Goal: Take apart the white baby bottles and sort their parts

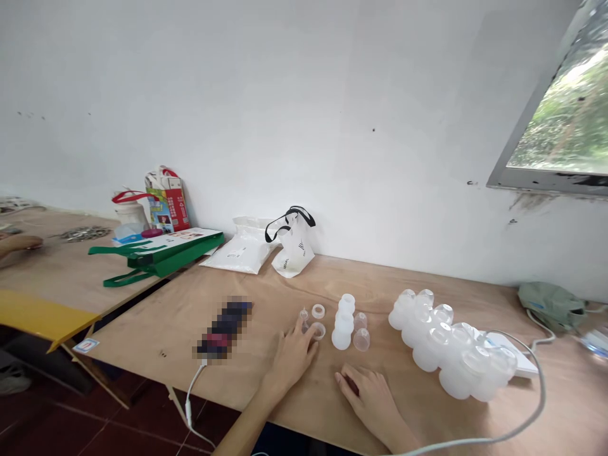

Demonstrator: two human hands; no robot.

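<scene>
Wall: we face a pale painted wall (pixel 285 114) behind everything.
Counter: before us spreads a brown wooden counter (pixel 280 291).
Bottle cluster: at our right stand frosted white, rounded bottles (pixel 426 353) with clear domed tops, packed close together.
Parcel: we see a flat white plastic parcel (pixel 240 250) near the wall.
Left hand: our left hand (pixel 293 354) has its fingers spread and unclenched, reaching over the small parts.
Right hand: our right hand (pixel 370 392) rests half curled on the counter, near its front edge; we cannot tell whether it holds anything.
Bottle row: beyond our hands, a short row of frosted white bottles (pixel 342 334) stands upright.
Caps: two clear domed caps (pixel 361 339) sit just right of that row.
Ring: a white plastic ring (pixel 318 311) lies beyond our left fingertips.
</scene>
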